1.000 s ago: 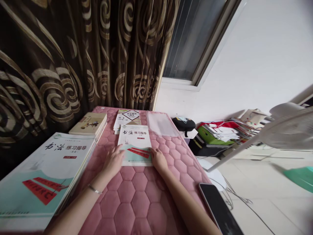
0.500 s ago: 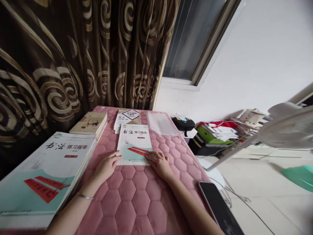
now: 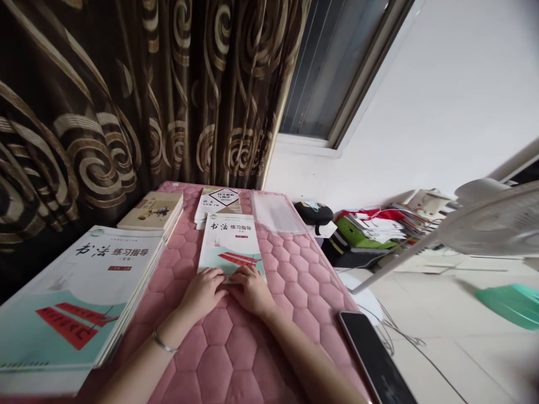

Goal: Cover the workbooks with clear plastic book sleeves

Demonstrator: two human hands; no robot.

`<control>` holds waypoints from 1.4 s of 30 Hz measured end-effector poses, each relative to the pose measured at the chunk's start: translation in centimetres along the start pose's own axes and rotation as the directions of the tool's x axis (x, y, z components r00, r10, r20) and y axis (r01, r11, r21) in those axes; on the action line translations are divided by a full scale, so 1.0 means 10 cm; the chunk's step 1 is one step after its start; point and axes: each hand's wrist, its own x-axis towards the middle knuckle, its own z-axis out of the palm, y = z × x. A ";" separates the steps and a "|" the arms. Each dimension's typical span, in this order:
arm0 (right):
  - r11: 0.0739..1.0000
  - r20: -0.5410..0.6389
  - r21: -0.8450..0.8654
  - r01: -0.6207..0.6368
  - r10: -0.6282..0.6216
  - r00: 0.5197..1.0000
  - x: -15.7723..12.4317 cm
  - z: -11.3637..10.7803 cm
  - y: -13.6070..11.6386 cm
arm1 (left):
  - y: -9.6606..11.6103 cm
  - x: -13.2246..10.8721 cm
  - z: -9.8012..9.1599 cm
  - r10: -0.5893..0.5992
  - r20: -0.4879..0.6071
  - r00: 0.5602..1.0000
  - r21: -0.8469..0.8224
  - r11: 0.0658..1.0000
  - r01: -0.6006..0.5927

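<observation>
A calligraphy workbook [image 3: 231, 238] with a white and teal cover and red strips lies on the pink quilted cover. My left hand [image 3: 205, 292] rests at its near edge, the fingertips on the lower cover and the thumb pointing right. Close beside it, my right hand [image 3: 250, 289] lies on the same edge, with its fingers bent over the cover. Both thumbs sit just below the edge, apart from the fingers. Beyond the workbook is another white book [image 3: 219, 200]. To the left stands a stack of matching workbooks [image 3: 99, 258].
A tan book stack [image 3: 149, 212] sits behind the workbooks. A clear plastic sleeve [image 3: 278, 213] lies at the far right of the pink quilted surface [image 3: 227, 348]. A phone [image 3: 374, 359] rests on the right edge. Beyond stand a white fan [image 3: 484, 219] and piled papers [image 3: 374, 227].
Both hands have moved from the workbook's lower corners in toward each other, and now lie together at the middle of its near edge. The view has shifted slightly.
</observation>
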 end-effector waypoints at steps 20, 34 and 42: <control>0.997 -0.014 -0.070 -0.034 0.033 0.999 -0.16 -0.25 0.40 | -0.35 -0.18 -0.39 -0.186 -0.089 0.979 0.177 0.964 0.199; 0.992 -0.004 0.042 -0.119 0.119 0.993 -0.37 -0.39 0.77 | -0.44 -0.23 -0.46 -0.256 -0.006 0.967 0.162 0.954 0.253; 0.993 -0.034 -0.078 -0.092 0.089 0.995 -0.26 -0.28 0.35 | 0.03 -0.06 -0.27 -0.245 0.005 0.970 0.187 0.953 0.240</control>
